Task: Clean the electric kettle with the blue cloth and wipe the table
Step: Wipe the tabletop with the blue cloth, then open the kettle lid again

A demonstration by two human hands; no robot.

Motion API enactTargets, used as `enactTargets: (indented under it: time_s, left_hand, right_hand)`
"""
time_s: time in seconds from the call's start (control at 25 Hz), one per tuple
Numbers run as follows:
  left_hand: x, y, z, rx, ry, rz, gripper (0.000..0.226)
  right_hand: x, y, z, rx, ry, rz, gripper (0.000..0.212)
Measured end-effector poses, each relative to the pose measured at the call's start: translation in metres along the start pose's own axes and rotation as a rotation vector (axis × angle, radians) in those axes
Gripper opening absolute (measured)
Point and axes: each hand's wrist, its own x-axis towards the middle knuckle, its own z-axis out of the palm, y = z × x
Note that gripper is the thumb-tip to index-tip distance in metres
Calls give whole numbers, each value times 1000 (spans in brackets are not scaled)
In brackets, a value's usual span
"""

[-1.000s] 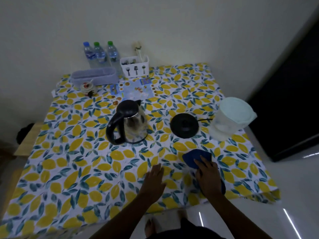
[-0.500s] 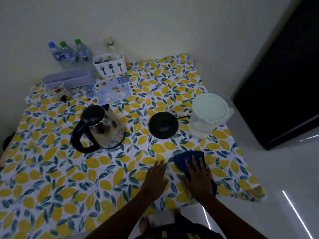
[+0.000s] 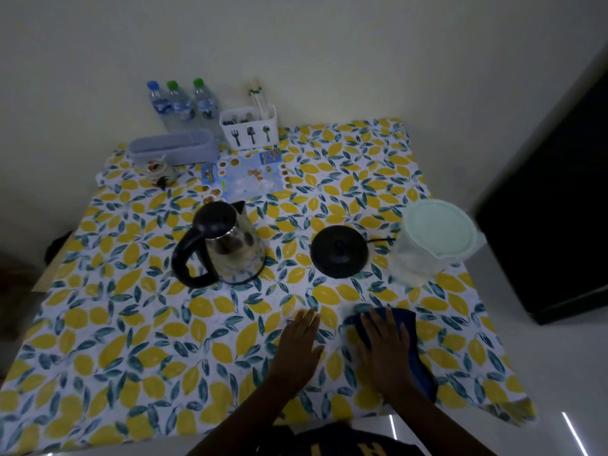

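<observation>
The electric kettle [image 3: 227,248], glass-bodied with a black lid and handle, stands off its base on the lemon-print table [image 3: 131,340]. Its round black base [image 3: 339,251] lies to the right, with a cord running right. The blue cloth [image 3: 406,324] lies flat near the table's front right edge. My right hand [image 3: 385,348] presses flat on the cloth, fingers spread, covering most of it. My left hand [image 3: 301,343] rests palm down on the tablecloth just left of the cloth, holding nothing.
A translucent lidded jug [image 3: 431,241] stands right of the base. At the back are three water bottles [image 3: 182,103], a white cutlery holder [image 3: 250,128], a grey tray [image 3: 174,148], a small jar [image 3: 159,172] and a printed card [image 3: 246,176]. A dark cabinet [image 3: 559,192] stands at right.
The view shifted with my head. My right hand with the cloth slid slightly on the table; the left hand stays flat beside it. The kettle and base have not moved.
</observation>
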Motion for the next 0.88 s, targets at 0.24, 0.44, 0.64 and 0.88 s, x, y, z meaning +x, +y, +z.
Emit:
enactTargets:
  time_s: [0.24, 0.44, 0.64, 0.88]
  left_hand:
    - [-6, -72, -68, -45, 301, -39, 51]
    - [2, -121, -130, -85, 550, -94, 41]
    - [14, -148, -171, -267, 680, -307, 52]
    - [31, -183, -168, -645, 588, -326, 21]
  right_hand:
    - [59, -104, -13, 185, 146, -249, 50]
    - [127, -196, -49, 230, 263, -432, 67]
    - [177, -256, -74, 158, 198, -580, 86]
    - [206, -286, -79, 46, -6, -660, 98]
